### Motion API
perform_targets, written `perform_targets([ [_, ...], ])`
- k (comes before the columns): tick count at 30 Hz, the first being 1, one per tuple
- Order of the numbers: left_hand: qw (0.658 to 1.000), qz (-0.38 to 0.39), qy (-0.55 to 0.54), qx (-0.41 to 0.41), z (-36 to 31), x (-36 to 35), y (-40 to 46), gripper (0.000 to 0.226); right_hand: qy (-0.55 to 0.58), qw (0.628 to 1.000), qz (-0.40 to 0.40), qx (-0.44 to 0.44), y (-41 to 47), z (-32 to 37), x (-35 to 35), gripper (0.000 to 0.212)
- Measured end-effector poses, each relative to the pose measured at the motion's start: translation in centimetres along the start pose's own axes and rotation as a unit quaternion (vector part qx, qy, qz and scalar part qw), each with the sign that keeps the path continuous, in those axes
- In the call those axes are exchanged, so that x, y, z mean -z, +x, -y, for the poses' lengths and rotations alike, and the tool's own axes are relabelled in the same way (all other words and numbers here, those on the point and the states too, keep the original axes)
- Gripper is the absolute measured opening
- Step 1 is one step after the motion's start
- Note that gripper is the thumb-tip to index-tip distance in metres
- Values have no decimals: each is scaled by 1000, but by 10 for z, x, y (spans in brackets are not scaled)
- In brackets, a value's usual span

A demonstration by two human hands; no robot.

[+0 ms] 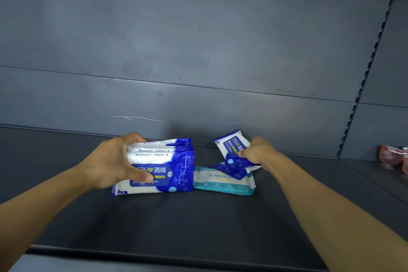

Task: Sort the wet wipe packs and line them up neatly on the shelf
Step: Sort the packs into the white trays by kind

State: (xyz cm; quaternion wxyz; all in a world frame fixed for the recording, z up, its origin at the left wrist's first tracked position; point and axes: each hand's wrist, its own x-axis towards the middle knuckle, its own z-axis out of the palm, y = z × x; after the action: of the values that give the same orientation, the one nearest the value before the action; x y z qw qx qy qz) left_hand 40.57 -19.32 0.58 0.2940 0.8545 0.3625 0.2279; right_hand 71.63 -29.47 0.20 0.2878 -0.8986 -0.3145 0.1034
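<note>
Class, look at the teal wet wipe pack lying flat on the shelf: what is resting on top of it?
A blue pack lies across the teal pack's far edge. The right hand holds another blue pack above. Whether anything lies beneath the teal pack is hidden.

Shop, retail gondola shelving: dark grey metal shelf (198, 223) with panelled back wall (198, 40) and slotted upright (364, 86) (bracket holes down its length). Several identical blue alcohol wipe packs (163, 168) as stock, red packaged goods (391, 157) in next bay.
</note>
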Motion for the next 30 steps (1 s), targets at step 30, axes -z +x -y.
perform_targets([
  [30,947,60,-314,26,5,0,-18,41,0,936,142,323,-129,42,11,46],
])
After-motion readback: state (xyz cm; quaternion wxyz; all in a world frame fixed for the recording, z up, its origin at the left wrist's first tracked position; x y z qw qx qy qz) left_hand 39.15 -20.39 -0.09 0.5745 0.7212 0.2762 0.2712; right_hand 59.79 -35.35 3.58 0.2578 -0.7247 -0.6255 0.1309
